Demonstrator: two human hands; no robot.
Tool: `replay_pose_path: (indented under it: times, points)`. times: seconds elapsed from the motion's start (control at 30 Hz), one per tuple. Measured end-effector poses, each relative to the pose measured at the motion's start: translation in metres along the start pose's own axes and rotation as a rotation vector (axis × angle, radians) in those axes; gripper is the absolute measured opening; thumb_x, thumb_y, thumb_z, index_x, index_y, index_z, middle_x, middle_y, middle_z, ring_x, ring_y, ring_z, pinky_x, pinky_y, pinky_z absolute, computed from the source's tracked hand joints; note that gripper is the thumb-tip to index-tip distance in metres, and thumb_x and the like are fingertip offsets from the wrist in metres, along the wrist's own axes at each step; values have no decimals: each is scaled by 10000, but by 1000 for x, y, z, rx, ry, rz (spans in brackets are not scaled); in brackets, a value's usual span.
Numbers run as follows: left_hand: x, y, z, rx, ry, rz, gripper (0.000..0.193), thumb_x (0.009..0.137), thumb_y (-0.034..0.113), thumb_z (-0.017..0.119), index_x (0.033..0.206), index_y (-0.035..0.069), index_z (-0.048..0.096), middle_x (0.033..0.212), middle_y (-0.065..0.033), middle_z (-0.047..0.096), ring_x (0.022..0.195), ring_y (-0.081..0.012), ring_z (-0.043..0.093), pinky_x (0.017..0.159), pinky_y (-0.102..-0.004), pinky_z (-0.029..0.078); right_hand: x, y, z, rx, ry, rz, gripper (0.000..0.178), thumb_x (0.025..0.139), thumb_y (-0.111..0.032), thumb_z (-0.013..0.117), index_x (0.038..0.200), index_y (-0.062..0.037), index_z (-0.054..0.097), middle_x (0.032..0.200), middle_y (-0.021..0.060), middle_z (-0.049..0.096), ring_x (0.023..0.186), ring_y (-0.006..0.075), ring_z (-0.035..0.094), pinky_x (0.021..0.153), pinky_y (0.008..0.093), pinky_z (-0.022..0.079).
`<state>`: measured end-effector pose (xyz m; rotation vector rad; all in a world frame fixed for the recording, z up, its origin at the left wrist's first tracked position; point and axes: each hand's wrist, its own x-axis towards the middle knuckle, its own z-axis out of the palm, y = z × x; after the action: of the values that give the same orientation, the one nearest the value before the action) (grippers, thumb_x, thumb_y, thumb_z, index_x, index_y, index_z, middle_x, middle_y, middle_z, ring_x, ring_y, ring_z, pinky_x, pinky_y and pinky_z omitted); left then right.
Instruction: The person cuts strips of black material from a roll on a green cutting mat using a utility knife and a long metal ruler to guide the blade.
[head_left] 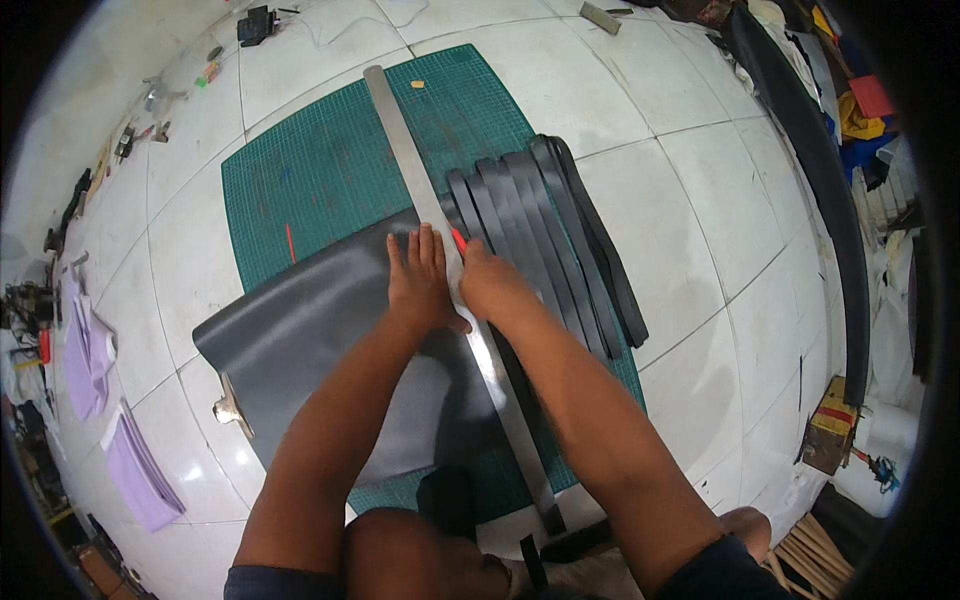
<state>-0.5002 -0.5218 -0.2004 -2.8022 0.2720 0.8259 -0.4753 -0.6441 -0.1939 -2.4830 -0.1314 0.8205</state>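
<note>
A long metal ruler (403, 150) lies across a black leather-like sheet (330, 330), which rests on a green cutting mat (310, 160). Flat on the sheet, fingers stretched and pointing away from me, my left hand (420, 285) presses along the ruler's left edge. My right hand (485, 285) is closed around a red-handled cutter (459, 241) at the ruler's right edge; its blade is hidden. To the right of the ruler, several cut black strips (545, 240) lie side by side, the outermost folded over in long loops.
A metal bulldog clip (230, 405) grips the sheet's left edge. Folded lilac cloths (140, 470) lie on the white tiled floor at left. A small cardboard box (830, 425) and a long black roll (830, 210) are at right. A yellowish scrap (417, 85) sits on the mat.
</note>
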Motion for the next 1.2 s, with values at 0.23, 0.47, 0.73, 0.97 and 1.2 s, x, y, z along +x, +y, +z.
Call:
replay_pose_path:
  times: [0.23,0.47,0.73,0.97,1.2]
  points:
    - [1,5,-1,-11,22,12,1519,554,835,752,1589,-53,86,1676,-222,88,1561,-342,112,1214,-634,74,-124,60,24,-9,-79,56,297,955,-112,490,1211,8,400,1020,338,666,993,509,658,883,582,502]
    - [1,-2,1,-62,-9,-14,1558,499,788,811,1588,-50,78,1672,-214,102,1557,-339,125,1226,-622,79,-245,100,47,-69,-383,351,281,976,-189,479,1200,-37,401,982,322,675,968,500,668,840,589,512]
    - [5,-1,2,-87,14,-21,1592,459,786,838,1582,-57,88,1662,-229,120,1555,-350,133,1217,-629,121,-311,140,73,-207,-333,338,258,968,-196,486,1165,-41,422,915,261,697,890,472,693,788,594,523]
    - [7,5,-1,-15,-4,9,1551,520,817,792,1574,-82,93,1662,-248,106,1552,-367,132,1206,-642,135,-261,100,-7,-390,-529,176,284,931,-136,496,1178,6,482,937,256,715,876,424,722,768,531,553]
    - [4,-1,-3,-4,-60,-3,1551,518,818,793,1577,-75,95,1664,-246,108,1552,-366,135,1206,-635,150,-166,59,-39,-239,-176,1,322,976,-221,514,1193,10,459,931,265,706,891,460,697,796,565,529]
